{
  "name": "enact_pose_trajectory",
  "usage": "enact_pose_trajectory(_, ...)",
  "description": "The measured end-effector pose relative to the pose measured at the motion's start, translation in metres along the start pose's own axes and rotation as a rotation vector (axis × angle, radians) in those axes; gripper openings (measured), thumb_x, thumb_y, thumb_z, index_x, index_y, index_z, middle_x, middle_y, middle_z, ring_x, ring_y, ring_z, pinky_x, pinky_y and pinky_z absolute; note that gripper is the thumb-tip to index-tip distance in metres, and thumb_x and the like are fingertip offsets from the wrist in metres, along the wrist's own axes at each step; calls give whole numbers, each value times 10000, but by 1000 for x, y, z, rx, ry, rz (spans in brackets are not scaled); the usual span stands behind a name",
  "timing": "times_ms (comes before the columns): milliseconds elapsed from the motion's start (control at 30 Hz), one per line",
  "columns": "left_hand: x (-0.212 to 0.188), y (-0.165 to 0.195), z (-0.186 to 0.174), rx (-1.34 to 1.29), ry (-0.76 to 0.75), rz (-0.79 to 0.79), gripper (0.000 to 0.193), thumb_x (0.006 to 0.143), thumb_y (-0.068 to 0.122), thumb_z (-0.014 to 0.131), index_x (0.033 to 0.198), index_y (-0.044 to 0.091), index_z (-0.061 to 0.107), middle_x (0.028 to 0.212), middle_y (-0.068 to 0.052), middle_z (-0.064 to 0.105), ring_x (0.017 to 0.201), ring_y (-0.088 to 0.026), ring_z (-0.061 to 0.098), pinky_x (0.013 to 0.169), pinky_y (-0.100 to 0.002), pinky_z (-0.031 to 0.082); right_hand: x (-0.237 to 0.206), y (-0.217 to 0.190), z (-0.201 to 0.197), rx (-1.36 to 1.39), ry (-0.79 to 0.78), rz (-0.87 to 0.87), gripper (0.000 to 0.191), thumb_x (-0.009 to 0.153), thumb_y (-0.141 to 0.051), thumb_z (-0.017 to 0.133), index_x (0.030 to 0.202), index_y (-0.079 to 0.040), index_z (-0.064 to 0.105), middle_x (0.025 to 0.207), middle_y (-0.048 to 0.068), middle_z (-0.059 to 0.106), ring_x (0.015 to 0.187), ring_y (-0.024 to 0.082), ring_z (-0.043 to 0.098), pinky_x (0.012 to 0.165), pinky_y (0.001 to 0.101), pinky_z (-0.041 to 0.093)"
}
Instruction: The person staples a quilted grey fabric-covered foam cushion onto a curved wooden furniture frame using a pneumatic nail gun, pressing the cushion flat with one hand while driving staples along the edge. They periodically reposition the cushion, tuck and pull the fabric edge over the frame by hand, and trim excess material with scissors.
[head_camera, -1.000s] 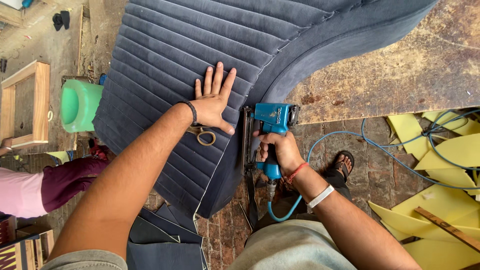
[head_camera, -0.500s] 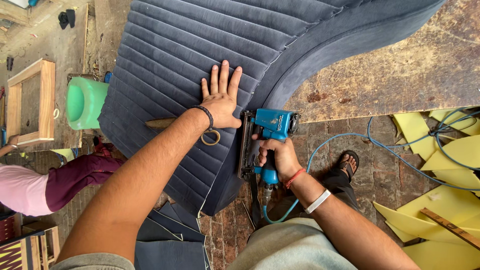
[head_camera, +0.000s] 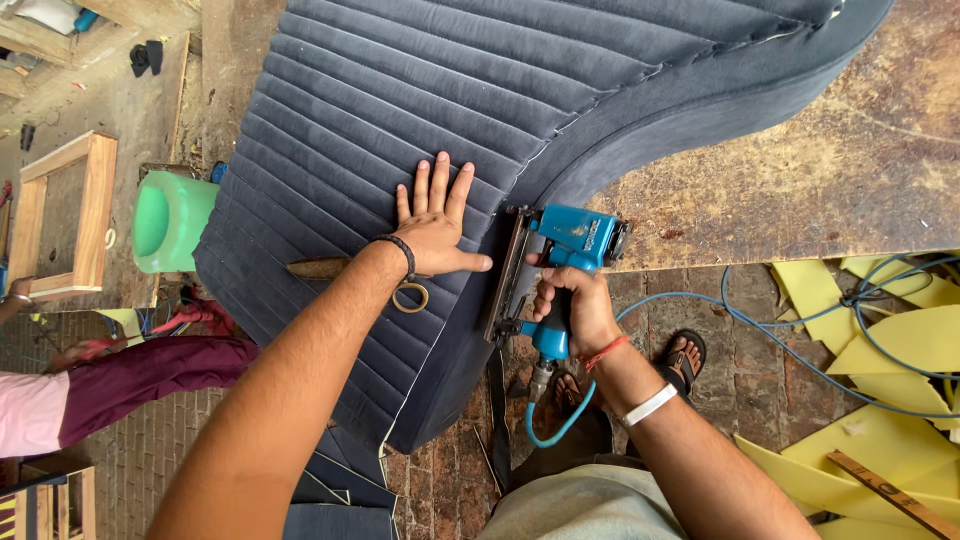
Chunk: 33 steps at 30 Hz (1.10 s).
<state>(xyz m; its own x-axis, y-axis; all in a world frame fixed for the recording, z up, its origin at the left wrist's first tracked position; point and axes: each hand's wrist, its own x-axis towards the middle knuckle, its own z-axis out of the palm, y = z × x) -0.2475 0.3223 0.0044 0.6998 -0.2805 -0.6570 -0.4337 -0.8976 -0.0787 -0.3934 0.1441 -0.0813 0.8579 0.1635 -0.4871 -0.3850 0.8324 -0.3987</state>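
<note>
Left hand (head_camera: 435, 225) flat, palm down, fingers spread, pressing on the dark blue ribbed upholstery panel (head_camera: 420, 120), close to its curved side edge; thumb points toward the stapler. Dark bead bracelet on that wrist. Hand is open, gripping nothing. Scissors (head_camera: 345, 275) lie on the ribbed fabric partly under the left wrist and forearm: brownish blade end sticks out to the left, one ring handle shows just below the wrist.

Right hand (head_camera: 570, 305) closed around the grip of a blue pneumatic staple gun (head_camera: 560, 265). Gun's long black magazine and nose sit against the panel's side edge, just beside the left thumb; touching the fabric there as far as can be told. Red thread and white band on the right wrist. Blue air hose (head_camera: 790, 345) leaves the bottom of the grip, loops down, then runs off right across the brick floor (head_camera: 740, 310).

Panel rests on a worn wooden board (head_camera: 850, 170) at its upper right side; lower end of panel overhangs the floor. Person's sandalled foot (head_camera: 685, 360) near the hose. Yellow foam offcuts (head_camera: 890, 390) at right edge of floor. Green plastic container (head_camera: 170, 220) left of the panel, wooden frame (head_camera: 65, 215) further left. Another person's maroon trouser leg (head_camera: 150, 375) at lower left, well apart from both hands
</note>
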Motion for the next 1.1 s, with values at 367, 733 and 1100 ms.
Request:
enact_pose_trajectory(367,14,-4,0,-26,-41,-36,1147,924,522,618,1595,202,-255,1636,-221,-366,1515,-443,-316,1195,-663,-118,28,-13,16,-6,36,-1,273,806,-91,576,1026,50,653,602,47,528,491,190,526,492,362,487)
enact_pose_trajectory(733,2,3,-3,-87,109,-87,1110,901,550,644,1629,251,-139,1693,-154,-245,1565,-399,-191,1222,-653,-54,-1,-52,-7,-201,-4,-1,344,810,-91,625,1117,54,674,603,33,531,492,178,527,505,334,480)
enact_pose_trajectory(1100,-4,41,52,305,968,-165,753,913,241,731,1563,379,378,1686,-231,172,1510,-454,202,1185,-644,170,-24,-81,-13,-352,-4,40,402,800,-96,627,1164,72,664,614,24,532,506,176,532,523,339,485)
